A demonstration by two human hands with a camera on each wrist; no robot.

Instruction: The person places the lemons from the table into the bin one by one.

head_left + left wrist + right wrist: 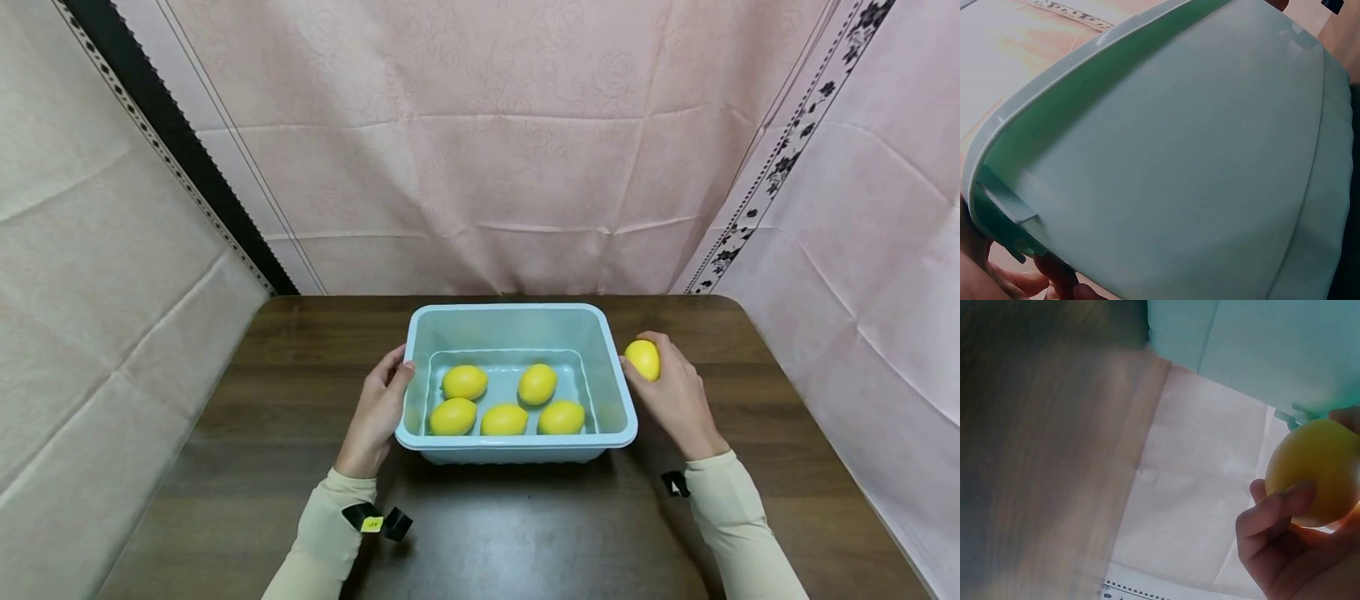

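Observation:
A light-blue plastic basin holds several yellow lemons on its bottom. My left hand grips the basin's left edge, thumb over the rim. In the left wrist view the basin's outer wall fills most of the picture, with fingers under its rim. Beside the basin's right rim, my right hand holds another lemon, outside the basin. The right wrist view shows fingers curled round this lemon, close against the basin's side.
A dark brown wooden table lies under the basin. Pale patterned cloth hangs behind the table and along both sides. Black wrist devices sit at both cuffs.

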